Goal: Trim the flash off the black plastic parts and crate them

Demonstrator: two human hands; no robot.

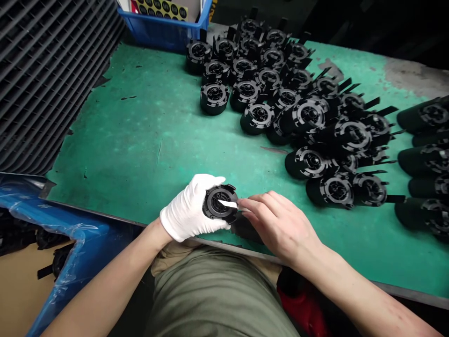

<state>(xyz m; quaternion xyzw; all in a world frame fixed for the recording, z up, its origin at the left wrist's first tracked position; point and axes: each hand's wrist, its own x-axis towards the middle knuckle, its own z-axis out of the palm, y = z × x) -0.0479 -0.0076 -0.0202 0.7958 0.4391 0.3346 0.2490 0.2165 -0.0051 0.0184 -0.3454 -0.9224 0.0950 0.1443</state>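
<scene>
Scuffed green worktop (pixel 140 131), patches worn bare near the far edge. Far left: a stack of black slatted panels (pixel 52 79); below it, a blue plastic-covered box (pixel 84 234). Next, at the back, a blue bin (pixel 161 35) holding a sheet of round labels (pixel 163 9).

Near edge, centre: left hand (pixel 187 206), white-gloved, fingers wrapped round the rim of a round black part (pixel 214 209), its ringed face turned up. Part is held close to the person's body, over the worktop's near edge.

Just right of it: a bright pointed blade (pixel 229 204), tip over the inner rings of the face. Whether tip touches, cannot tell. Right hand (pixel 280 224), bare, fingers pinched on the blade's rear end; any handle is hidden.

Right of centre, behind: rows of similar black housings (pixel 286 99); others (pixel 417 159) at the right edge.

Judgement: blade points toward the gloved palm, so light, short strokes seem best. Left grip should be firm and low on the rim, fingers off the blade's line; a slip could score the rings or cut the glove.
</scene>
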